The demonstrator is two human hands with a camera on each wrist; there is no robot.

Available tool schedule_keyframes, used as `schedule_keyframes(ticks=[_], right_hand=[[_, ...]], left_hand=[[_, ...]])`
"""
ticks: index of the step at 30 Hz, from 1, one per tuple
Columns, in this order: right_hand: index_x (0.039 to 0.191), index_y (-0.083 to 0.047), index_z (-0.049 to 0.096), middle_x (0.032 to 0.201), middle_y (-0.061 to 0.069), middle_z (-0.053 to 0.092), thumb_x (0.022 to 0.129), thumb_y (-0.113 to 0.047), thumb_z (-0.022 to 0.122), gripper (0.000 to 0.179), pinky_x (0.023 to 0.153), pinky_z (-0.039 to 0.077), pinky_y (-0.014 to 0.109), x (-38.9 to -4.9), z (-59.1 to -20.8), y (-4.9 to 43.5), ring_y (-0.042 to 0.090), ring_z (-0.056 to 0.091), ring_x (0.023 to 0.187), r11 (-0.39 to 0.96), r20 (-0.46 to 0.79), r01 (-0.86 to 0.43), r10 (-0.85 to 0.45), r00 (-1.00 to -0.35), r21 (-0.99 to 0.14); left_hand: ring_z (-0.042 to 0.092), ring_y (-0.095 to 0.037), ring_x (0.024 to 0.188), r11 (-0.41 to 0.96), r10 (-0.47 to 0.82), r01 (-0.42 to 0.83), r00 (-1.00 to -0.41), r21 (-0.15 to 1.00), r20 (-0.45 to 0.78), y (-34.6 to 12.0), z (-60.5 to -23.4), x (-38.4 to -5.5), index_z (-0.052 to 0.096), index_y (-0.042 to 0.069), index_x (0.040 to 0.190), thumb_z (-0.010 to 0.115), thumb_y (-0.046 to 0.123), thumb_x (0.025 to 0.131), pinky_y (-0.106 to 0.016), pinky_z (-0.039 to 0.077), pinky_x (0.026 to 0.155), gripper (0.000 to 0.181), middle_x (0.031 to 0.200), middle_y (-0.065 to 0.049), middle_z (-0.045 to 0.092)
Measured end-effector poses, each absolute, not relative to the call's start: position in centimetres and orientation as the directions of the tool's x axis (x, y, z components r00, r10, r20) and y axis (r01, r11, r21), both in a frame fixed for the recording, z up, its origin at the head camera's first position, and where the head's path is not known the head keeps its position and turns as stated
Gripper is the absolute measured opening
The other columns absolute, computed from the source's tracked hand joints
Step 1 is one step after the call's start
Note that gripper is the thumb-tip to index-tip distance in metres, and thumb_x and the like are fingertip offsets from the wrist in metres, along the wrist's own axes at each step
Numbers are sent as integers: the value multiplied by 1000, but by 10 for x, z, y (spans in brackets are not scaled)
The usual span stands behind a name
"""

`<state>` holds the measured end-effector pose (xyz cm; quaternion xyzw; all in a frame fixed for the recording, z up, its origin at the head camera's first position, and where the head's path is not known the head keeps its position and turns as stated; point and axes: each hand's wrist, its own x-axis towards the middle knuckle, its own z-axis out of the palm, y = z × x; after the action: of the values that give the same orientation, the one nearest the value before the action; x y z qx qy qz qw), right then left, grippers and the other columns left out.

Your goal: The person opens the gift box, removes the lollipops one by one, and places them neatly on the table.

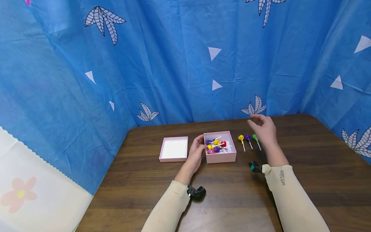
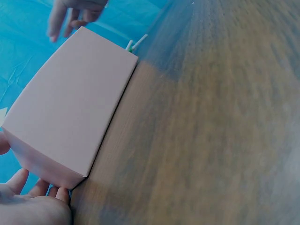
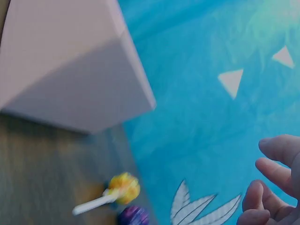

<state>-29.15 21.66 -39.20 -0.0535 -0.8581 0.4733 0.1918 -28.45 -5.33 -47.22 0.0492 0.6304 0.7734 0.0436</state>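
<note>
A square pink box stands on the table with several wrapped lollipops lying inside it. My left hand holds the box at its left wall, thumb at the rim, while the fingertips press low on the side. My right hand is in the air to the right, fingers loosely bent and nothing between them. Below and left of it, three lollipops lie in a row: a yellow one, a purple one and a green one. The right wrist view shows the yellow lollipop beside the box.
The pink-edged lid, white inside, lies to the left of my left hand. Behind the brown wooden table hangs a blue curtain with leaf and triangle prints. A pale cloth with a flower hangs at the far left.
</note>
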Motion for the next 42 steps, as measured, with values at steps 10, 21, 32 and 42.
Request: schedule_keyframes(ticks=[10, 21, 32, 42], right_hand=[[131, -14, 64, 126, 14, 58, 96, -35, 64, 41, 71, 43, 13, -279, -366, 190, 22, 56, 93, 577, 418, -255, 166, -893, -776], [128, -11, 66, 116, 14, 64, 94, -22, 69, 36, 67, 45, 13, -279, -372, 163, 22, 58, 88, 611, 464, -361, 13, -886, -705], [123, -11, 69, 113, 13, 66, 91, -17, 72, 32, 73, 50, 27, -283, -387, 148, 23, 57, 86, 608, 393, -382, -122, -911, -696], [121, -13, 70, 115, 11, 67, 92, -19, 72, 30, 68, 51, 22, -289, -403, 144, 22, 55, 82, 577, 268, -340, -209, -940, -743]], left_hand=[[28, -31, 150, -203, 122, -16, -992, 979, 9, -53, -471, -284, 37, 8, 148, 49, 4, 94, -48, 21, 126, 56, 160, -15, 33], [29, -33, 149, -214, 131, 6, -991, 977, 35, -53, -472, -283, 35, 4, 149, 48, 3, 94, -49, 19, 126, 57, 160, -18, 32], [29, -34, 149, -215, 128, 20, -991, 976, 49, -52, -470, -283, 35, 2, 149, 47, 2, 93, -50, 20, 126, 57, 159, -19, 34], [29, -32, 149, -214, 134, 4, -990, 977, 34, -53, -471, -283, 35, 4, 149, 47, 2, 93, -49, 20, 126, 57, 159, -17, 34]])
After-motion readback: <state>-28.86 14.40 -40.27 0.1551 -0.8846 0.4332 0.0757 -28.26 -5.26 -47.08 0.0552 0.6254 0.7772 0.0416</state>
